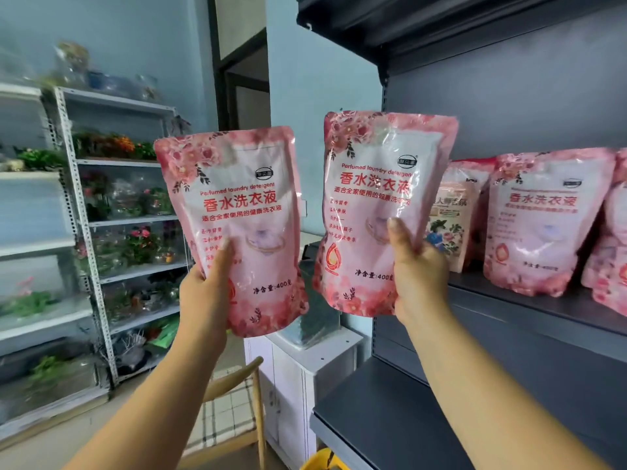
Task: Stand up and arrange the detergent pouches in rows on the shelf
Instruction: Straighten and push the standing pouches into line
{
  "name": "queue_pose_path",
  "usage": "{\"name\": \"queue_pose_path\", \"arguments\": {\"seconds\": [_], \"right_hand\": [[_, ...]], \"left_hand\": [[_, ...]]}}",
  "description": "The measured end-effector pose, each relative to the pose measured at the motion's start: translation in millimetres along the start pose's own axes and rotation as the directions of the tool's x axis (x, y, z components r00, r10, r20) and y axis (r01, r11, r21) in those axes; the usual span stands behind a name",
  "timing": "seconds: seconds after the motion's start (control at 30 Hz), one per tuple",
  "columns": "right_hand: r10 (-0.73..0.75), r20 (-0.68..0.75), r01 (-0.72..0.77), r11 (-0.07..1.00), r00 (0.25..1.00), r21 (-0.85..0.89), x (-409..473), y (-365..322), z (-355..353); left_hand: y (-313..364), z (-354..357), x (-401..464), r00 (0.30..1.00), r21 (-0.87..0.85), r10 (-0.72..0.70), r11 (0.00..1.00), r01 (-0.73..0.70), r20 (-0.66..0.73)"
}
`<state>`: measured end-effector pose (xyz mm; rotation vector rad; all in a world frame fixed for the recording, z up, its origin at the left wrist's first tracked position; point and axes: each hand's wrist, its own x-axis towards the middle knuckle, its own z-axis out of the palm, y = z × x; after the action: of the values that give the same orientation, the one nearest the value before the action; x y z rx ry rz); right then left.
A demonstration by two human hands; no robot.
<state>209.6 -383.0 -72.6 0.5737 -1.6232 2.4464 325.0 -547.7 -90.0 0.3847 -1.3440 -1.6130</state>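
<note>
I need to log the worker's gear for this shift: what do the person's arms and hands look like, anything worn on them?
Both forearms are bare up to the bottom edge of the picture: no sleeves show. The left hand and the right hand wear no gloves, and no watch, ring or bracelet is visible. The thumbnails are short and unpainted. Nothing else is worn on them.

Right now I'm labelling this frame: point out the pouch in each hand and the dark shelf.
left-hand pouch (237, 212): head view, printed front.
right-hand pouch (373, 198): head view, printed front.
dark shelf (529, 301): head view, bare board.

2 glossy pink floral detergent pouches (237, 228) in hand. At least 3 more stand on the dark grey metal shelf (529, 300). 1 beige floral pouch (451, 218) too.
</note>
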Motion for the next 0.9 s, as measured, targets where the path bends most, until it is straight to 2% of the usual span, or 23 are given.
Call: {"name": "queue_pose_path", "arguments": {"seconds": [0.23, 0.37, 0.47, 0.6, 0.77, 0.83, 0.9], "right_hand": [[-0.034, -0.044, 0.030, 0.996, 0.998, -0.084, 70.9, 56.2, 32.0], [-0.077, -0.107, 0.061, 0.988, 0.991, -0.141, 129.9, 77.5, 46.6], [-0.108, -0.149, 0.080, 0.980, 0.983, -0.180, 170.8, 92.1, 54.7], [-0.138, -0.231, 0.081, 0.967, 0.963, -0.240, 211.2, 115.2, 57.6], [-0.138, -0.330, 0.021, 0.943, 0.934, -0.333, 259.1, 147.5, 46.5], [-0.140, -0.392, -0.012, 0.933, 0.910, -0.361, 279.2, 156.5, 45.7], [-0.177, -0.456, -0.014, 0.923, 0.872, -0.385, 301.5, 161.2, 41.7]], "left_hand": [[-43.4, 21.9, 93.8, 0.995, -0.081, -0.049, 0.995, 0.056, 0.089], [-72.1, 57.7, 160.6, 0.991, -0.046, -0.062, 0.997, 0.068, 0.119], [-96.0, 87.5, 202.7, 0.988, 0.002, -0.025, 1.000, 0.025, 0.154], [-130.4, 124.0, 246.0, 0.967, 0.029, -0.022, 0.999, 0.015, 0.253], [-176.9, 172.9, 294.8, 0.879, 0.085, -0.044, 0.996, 0.004, 0.474], [-195.6, 186.4, 318.3, 0.808, 0.040, -0.050, 0.999, 0.032, 0.587], [-213.8, 204.8, 347.1, 0.722, 0.061, -0.034, 0.998, -0.011, 0.691]]}}
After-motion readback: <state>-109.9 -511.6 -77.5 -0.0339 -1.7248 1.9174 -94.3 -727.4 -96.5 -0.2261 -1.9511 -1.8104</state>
